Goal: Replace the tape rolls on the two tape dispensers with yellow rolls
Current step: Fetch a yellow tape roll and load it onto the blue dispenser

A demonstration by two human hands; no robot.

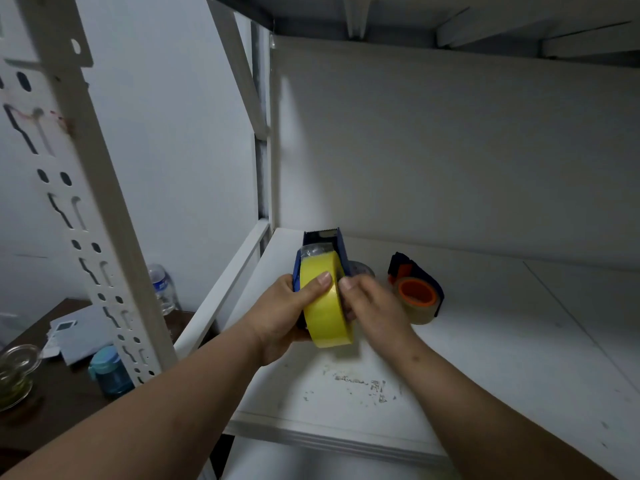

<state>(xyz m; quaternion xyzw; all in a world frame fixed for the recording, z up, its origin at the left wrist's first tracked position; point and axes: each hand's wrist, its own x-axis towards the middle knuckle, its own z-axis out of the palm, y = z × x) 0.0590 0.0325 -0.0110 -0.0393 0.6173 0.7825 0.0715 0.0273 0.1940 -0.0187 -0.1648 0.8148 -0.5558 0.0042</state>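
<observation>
I hold a blue tape dispenser (341,247) upright above the white shelf (485,358), its toothed blade at the top. A yellow tape roll (325,313) sits in it. My left hand (287,313) grips the dispenser from the left, thumb across the yellow roll. On the roll's right side my right hand (370,306) presses with its fingers. A second blue dispenser (420,275) lies on the shelf to the right, with an orange hub and a clear tape roll (417,303). Behind my right hand a clear roll (362,268) partly shows.
A perforated white shelf upright (100,216) stands at the left. Beyond it a brown table (69,396) carries a water bottle (162,285), a blue jar (110,372), a glass dish (17,368) and papers (79,330). Another shelf board (450,15) hangs overhead.
</observation>
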